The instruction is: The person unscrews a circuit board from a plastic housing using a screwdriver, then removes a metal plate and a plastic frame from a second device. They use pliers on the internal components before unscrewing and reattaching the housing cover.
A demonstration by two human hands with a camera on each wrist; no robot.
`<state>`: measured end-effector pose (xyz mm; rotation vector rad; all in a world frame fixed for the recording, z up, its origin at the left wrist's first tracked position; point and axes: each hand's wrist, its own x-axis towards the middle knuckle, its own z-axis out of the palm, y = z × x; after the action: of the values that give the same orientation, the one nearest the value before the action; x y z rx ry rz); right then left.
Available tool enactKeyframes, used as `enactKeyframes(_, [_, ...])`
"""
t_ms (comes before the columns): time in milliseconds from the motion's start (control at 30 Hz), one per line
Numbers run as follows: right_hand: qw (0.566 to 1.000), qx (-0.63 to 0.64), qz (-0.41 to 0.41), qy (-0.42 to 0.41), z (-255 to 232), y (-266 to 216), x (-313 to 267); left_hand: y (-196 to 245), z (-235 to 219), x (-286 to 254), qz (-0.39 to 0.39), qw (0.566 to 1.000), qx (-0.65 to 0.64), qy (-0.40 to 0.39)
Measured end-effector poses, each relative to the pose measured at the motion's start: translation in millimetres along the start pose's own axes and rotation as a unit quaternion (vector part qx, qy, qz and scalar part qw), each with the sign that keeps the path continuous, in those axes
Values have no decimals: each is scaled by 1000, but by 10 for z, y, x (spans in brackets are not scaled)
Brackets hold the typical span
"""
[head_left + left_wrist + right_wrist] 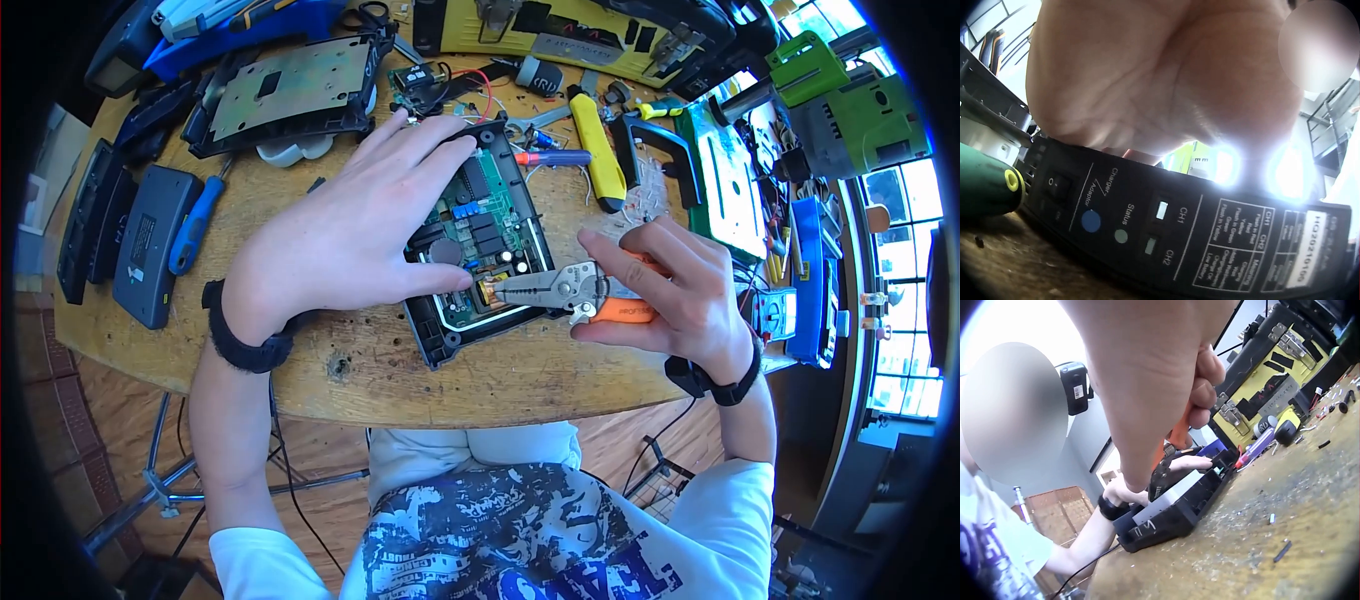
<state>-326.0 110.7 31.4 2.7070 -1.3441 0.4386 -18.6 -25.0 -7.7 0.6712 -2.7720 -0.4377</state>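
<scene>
An opened black charger housing (490, 333) with a green circuit board (508, 215) inside lies on the wooden bench. My left hand (365, 225) spreads over its left side, fingers across the far end and thumb by a small yellow-wrapped component (490, 287). In the left wrist view the palm is above the housing's labelled panel (1104, 194), marked "Charger/Adaptor" and "Status". Orange-handled wire strippers (560, 288) are gripped in my right hand (685, 285). Their metal nose reaches over the housing's near right side, its tip at the yellow component.
Behind the board lie a yellow utility knife (597, 150), a purple-and-red tool (555, 158) and loose wires. A yellow toolbox (590, 45) stands at the back. To the left are a blue screwdriver (196, 225), a dark flat case (155, 245) and a metal plate (290, 88).
</scene>
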Motion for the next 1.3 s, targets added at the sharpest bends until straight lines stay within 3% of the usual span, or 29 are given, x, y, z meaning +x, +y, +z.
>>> enactKeyframes(200, [995, 54, 84, -27, 20, -118, 100, 12, -13, 12, 6, 1000, -2, 1])
enactKeyframes(333, [993, 59, 91, -39, -8, -105, 120, 9, 1, 1, 4, 1000, -3, 3])
enactKeyframes(500, [987, 108, 118, 21, -67, -78, 64, 0, 7, -2, -1, 1000, -14, -2])
enactKeyframes(600, [989, 119, 80, -34, -150, -72, 19, 2, -2, -7, 5, 1000, -23, 3])
enactKeyframes(667, [990, 121, 68, -25, -109, -81, 5, 44, -45, 3, -3, 1000, -28, -2])
enactKeyframes(933, [971, 162, 156, -86, -85, -120, -53, 17, 21, -3, 5, 1000, -6, 9])
enactKeyframes(1067, [975, 163, 139, -55, -51, -154, -41, 36, -17, -5, 0, 1000, 7, 5])
enactKeyframes(1300, [954, 196, 220, -49, -43, -331, -77, 31, -20, -15, -15, 1000, -6, 14])
